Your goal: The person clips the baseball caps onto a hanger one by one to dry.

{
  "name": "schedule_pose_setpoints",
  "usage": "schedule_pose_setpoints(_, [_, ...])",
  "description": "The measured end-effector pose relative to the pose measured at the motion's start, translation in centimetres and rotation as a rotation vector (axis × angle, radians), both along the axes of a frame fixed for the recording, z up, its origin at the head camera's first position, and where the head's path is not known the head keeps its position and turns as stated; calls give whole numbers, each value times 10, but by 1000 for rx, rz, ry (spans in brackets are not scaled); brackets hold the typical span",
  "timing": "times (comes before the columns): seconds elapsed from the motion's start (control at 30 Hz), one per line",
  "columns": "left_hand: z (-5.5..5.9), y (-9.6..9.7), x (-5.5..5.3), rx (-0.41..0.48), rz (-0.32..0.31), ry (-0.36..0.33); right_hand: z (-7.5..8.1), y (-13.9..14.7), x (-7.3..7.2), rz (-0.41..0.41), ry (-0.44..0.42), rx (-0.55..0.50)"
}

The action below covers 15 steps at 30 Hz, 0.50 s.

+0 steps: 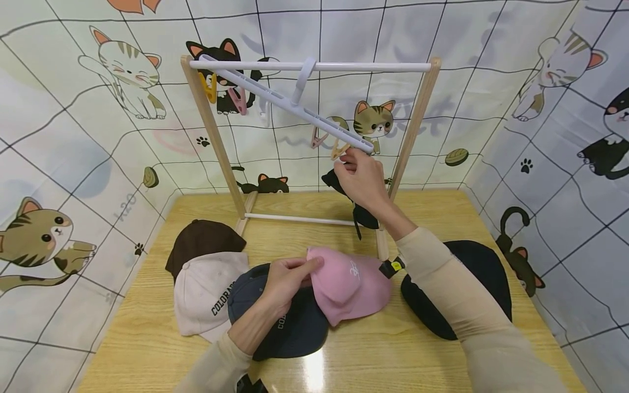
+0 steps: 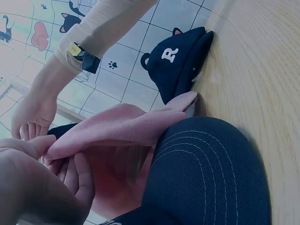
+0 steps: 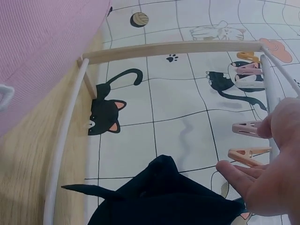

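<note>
Pale-wood table point(image 1: 140, 325), cat-print walls point(image 1: 290, 33); before the rack point(image 1: 213, 136), I've got the left hand point(image 1: 287, 278) pinching a pink cap point(image 1: 339, 284), finely ribbed, white-marked. The right hand point(image 1: 363, 177) is at the rack's hanger point(image 1: 275, 97); its grip I can't tell.

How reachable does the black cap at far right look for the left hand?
Probably not reachable yet: the left hand pinches the pink cap, and the right forearm crosses over the black cap.
</note>
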State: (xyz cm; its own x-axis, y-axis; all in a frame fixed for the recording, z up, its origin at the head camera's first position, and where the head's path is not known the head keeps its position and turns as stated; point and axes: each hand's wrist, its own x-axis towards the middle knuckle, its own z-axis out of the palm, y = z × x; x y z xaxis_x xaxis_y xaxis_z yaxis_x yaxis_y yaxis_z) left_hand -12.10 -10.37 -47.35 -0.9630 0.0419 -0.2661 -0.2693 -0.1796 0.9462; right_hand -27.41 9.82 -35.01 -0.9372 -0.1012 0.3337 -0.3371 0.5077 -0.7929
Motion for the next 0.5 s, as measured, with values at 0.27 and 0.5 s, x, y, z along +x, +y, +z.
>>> schedule_pose_setpoints(0.27, [1,-1,0,4,118,24,-1,-9,-5,-99,99,-59])
schedule_pose_setpoints(0.5, [3,-1,-2,-8,126,33,-3,-12,-8,-140,127,-97])
